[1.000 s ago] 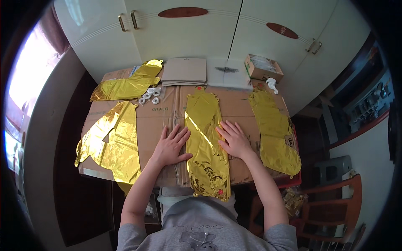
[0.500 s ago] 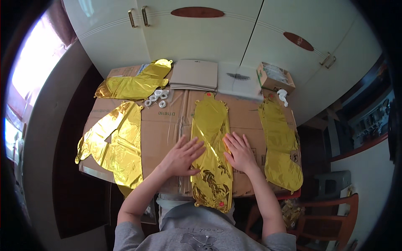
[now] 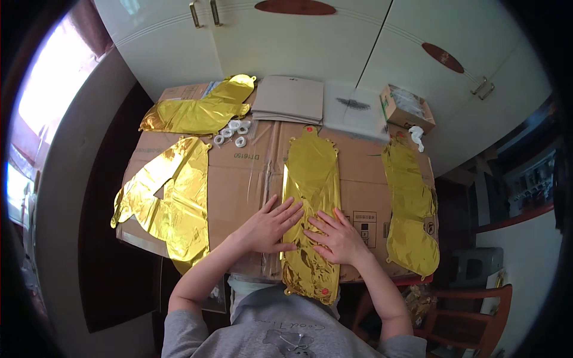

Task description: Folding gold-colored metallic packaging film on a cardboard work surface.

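A long, flat gold foil balloon (image 3: 311,170) lies lengthwise before me, with small tabs and red spots at both ends. Its near end hangs over the table's front edge. My left hand (image 3: 270,228) rests palm down with fingers spread, fingertips on the balloon's left side. Flat across its right side lies my right hand (image 3: 338,240), fingers also stretched out. Neither hand grips anything. To the left is an A-shaped gold foil balloon (image 3: 190,206), partly past the front edge. Another uninflated gold balloon (image 3: 412,209) lies at the right.
Brown cardboard (image 3: 239,179) covers the table. At the back are a bent gold balloon (image 3: 200,113), several white ribbon rolls (image 3: 240,142), stacked grey boards (image 3: 287,98) and an open box (image 3: 408,107) beside crumpled white tissue (image 3: 416,137). A wooden chair (image 3: 459,313) stands front right.
My right hand has moved from the balloon's right edge inward onto its surface, nearer my left hand. The whole view has shifted slightly; the balloons lie as before.
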`<act>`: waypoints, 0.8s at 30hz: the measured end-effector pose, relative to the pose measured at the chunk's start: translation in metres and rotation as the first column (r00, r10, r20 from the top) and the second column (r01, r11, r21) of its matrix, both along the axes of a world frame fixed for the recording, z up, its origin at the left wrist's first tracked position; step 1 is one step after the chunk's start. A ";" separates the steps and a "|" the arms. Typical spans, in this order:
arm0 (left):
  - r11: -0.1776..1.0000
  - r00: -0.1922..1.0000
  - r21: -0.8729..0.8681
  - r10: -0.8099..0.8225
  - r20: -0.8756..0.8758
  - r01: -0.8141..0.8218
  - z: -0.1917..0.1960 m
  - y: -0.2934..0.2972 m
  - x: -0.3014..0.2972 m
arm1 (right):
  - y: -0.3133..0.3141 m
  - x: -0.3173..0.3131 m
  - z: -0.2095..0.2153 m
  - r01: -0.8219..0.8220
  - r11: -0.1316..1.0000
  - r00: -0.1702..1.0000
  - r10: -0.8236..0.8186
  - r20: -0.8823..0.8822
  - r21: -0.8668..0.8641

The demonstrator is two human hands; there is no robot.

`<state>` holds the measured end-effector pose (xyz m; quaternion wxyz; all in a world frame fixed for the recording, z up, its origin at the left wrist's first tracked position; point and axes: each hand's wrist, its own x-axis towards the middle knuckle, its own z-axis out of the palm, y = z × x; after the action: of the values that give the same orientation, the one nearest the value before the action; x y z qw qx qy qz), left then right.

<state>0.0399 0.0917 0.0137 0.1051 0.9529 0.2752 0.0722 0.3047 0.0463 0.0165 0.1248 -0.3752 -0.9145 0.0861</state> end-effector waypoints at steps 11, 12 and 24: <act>0.999 0.993 -0.020 0.048 -0.111 -0.050 0.002 -0.010 -0.020 | 0.001 -0.003 0.002 0.002 1.000 0.999 -0.002 -0.037 -0.015; 0.999 0.993 -0.018 0.044 -0.111 -0.046 0.003 -0.009 -0.020 | 0.001 -0.002 0.002 0.001 1.000 0.999 -0.002 -0.039 -0.013; 0.992 0.976 -0.069 0.089 -0.198 -0.104 0.012 -0.009 -0.012 | 0.000 -0.001 0.000 0.000 1.000 0.998 0.000 -0.056 -0.009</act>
<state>0.0278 0.0823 0.0257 0.1118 0.9360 0.3326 -0.0274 0.3036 0.0467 0.0160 0.1488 -0.3732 -0.9102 0.1007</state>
